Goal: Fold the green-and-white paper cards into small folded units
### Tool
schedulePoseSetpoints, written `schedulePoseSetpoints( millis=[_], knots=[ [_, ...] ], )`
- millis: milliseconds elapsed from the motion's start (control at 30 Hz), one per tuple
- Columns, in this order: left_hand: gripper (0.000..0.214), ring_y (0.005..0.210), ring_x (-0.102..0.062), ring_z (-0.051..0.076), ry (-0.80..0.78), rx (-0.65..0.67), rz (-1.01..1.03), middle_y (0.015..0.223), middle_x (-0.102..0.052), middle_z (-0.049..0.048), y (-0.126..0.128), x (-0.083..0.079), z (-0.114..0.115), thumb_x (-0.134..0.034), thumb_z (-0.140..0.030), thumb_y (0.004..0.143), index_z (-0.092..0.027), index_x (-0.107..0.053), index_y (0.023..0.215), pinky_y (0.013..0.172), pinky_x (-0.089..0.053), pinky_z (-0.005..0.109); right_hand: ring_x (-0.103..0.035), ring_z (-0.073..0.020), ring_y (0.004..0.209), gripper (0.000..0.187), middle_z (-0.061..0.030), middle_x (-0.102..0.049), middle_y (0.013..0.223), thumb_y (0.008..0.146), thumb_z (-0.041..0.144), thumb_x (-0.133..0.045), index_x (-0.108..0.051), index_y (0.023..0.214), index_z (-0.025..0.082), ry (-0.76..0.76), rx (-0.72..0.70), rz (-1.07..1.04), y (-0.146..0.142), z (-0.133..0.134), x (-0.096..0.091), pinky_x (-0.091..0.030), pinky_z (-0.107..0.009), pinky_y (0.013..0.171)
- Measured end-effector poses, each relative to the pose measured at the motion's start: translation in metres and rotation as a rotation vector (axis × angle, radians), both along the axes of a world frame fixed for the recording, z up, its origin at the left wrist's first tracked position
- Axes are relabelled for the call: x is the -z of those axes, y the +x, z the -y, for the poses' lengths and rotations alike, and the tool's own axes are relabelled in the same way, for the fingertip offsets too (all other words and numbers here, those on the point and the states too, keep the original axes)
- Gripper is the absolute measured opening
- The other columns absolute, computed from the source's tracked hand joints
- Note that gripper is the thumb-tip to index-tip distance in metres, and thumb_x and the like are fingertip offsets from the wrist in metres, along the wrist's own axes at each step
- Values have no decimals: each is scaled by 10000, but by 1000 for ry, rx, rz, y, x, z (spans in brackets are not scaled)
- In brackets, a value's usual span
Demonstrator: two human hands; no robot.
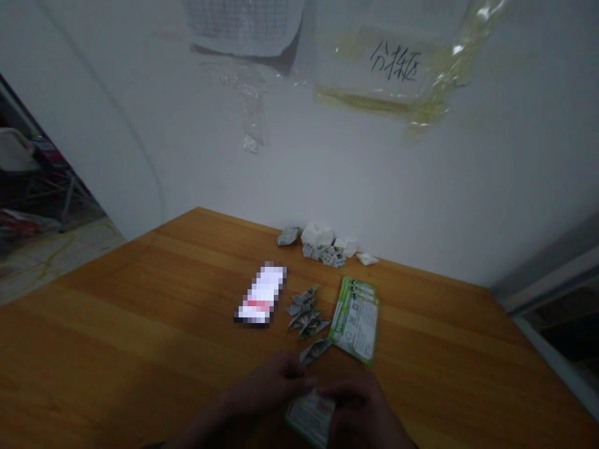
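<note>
A wooden table (140, 324) is filling the lower half of the frame, its far corner meeting a pale wall (187, 168). A clear plastic sleeve (388, 68) with handwritten characters is hanging on the wall at upper right, probably taped up to keep it on display, and a grid-printed sheet (243, 22) is hanging at top center. A chair (19, 149) is standing in the dim space at far left.

On the table, a green leaflet (356, 319) is lying flat at center right, beside a small cluster of folded paper pieces (304, 312), which seem to be gathered there to keep them together. One more folded piece (314, 350) is lying just below them. A pixelated rectangle (261, 295) is lying to their left. Further folded shapes, some white (318, 234), are sitting in a row against the wall, apparently pushed back out of the working area.

At bottom center, the left hand (266, 386) and the right hand (360, 405) are closing on a printed sheet (311, 416) from either side, pinching its upper edge between them. The sheet is hanging below their fingers near the table's near edge, held close to the person.
</note>
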State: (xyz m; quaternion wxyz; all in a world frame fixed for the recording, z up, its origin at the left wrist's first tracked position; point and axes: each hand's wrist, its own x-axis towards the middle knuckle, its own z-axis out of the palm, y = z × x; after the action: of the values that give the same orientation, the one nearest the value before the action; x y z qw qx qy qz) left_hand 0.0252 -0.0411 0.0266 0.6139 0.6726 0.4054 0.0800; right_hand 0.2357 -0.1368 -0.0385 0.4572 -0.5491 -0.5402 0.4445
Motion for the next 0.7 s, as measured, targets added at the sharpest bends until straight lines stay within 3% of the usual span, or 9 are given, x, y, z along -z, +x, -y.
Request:
schedulePoseSetpoints(
  millis=[133,300,467,700],
  knots=[
    [417,540,-372,111,-19,97,76,531,-453,-51,2,2,1,-590,-536,759,-154,-642,600,516,-299,219,-687,-209,572,172,-52,-742,606,663,429,-776,-786,650,257,70,-51,73,-7,-7,-10,-536,-252,553],
    [425,581,-455,147,102,-52,152,547,-520,-28,6,2,7,-557,-546,792,-168,-663,631,543,-357,227,-601,-157,432,234,-37,-677,475,619,389,-789,-730,515,189,29,155,109,-24,-9,-14,-445,-202,428],
    [243,829,-598,188,203,-105,302,868,-683,5,10,-3,11,-629,-391,802,-216,-684,962,739,-443,250,-559,-131,428,268,-18,-635,455,585,370,-803,-685,481,153,-53,314,-23,-29,-14,-15,-424,-189,422],
    [189,808,-650,205,297,-104,312,846,-720,66,16,5,8,-708,-354,758,-176,-749,810,706,-472,258,-620,-154,499,252,-41,-695,543,567,401,-826,-741,581,164,-70,342,-220,-22,-17,-27,-501,-211,496]
  ],
)
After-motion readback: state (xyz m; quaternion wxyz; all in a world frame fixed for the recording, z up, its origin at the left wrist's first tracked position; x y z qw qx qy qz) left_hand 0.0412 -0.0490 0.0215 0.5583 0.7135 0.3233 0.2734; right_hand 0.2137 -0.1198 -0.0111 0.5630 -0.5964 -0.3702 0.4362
